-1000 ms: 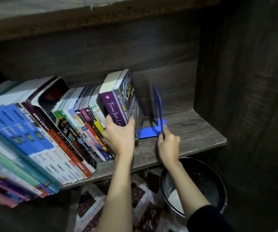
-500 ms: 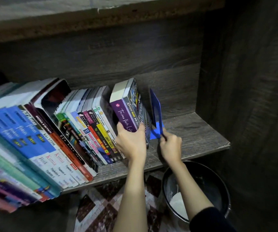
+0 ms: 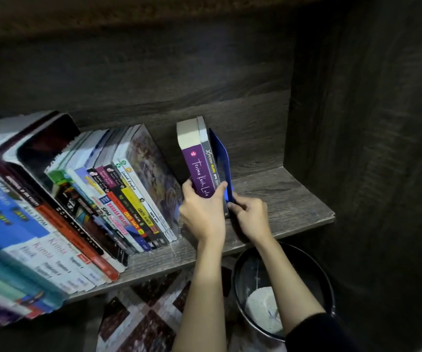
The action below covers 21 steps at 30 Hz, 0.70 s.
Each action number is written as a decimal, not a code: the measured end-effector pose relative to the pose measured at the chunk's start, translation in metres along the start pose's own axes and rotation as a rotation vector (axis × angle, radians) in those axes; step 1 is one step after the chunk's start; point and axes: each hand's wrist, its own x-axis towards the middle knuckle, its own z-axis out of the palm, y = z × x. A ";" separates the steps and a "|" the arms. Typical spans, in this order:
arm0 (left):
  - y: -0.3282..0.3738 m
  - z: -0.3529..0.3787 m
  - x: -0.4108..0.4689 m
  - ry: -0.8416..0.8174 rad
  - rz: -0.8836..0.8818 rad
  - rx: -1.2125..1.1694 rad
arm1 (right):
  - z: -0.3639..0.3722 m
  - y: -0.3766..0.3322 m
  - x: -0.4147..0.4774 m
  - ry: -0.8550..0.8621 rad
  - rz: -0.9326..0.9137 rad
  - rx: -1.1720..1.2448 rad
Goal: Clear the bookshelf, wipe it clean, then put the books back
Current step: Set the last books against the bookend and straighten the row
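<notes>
Dark grey wood-grain laminate makes up the whole unit: the shelf board (image 3: 281, 199), the back panel (image 3: 154, 85) and the tall side wall (image 3: 357, 97) to the right of the purple book (image 3: 197, 171). That book stands nearly upright on the board. A thin grey book (image 3: 211, 168) is pressed to its right face, and a blue bookend (image 3: 220, 158) is tight against that.

The left hand (image 3: 202, 214) grips the foot of the purple book, fingers curled round its left side and thumb laid across the bottom of the spine. The right hand (image 3: 250, 217), just right of the purple book, has its fingers curled in and pinches the low edge of the bookend. Its base is hidden under that hand. A dark sleeve (image 3: 319, 331) shows at the frame's bottom edge.

Left of the purple book, across a wedge-shaped gap, a long row of books (image 3: 103, 199) leans leftwards. The far end of that row blurs and runs out of frame. Below the purple book, under the shelf, sit a black waste bin (image 3: 314, 270) with something pale and crumpled (image 3: 263, 308) in it and a patterned floor mat (image 3: 141, 321), both partly covered by the forearms.

The purple spine reads "Terima Kasih, Luka". The grey one shows "Xpress" and "SPM". In the leaning row I can read "BAHASA MELAYU", "CERITA HANTU" and "Kimia". The smaller print is too soft to read.
</notes>
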 end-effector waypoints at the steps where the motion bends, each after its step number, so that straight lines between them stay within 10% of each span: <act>1: -0.001 -0.001 0.002 -0.012 0.018 -0.008 | -0.001 0.001 0.001 -0.017 0.007 0.026; 16: -0.012 0.007 0.015 -0.271 0.093 -0.380 | -0.004 0.012 0.004 -0.099 0.061 0.278; 21: -0.011 0.004 0.020 -0.301 0.067 -0.397 | -0.001 0.000 -0.001 -0.044 0.038 0.037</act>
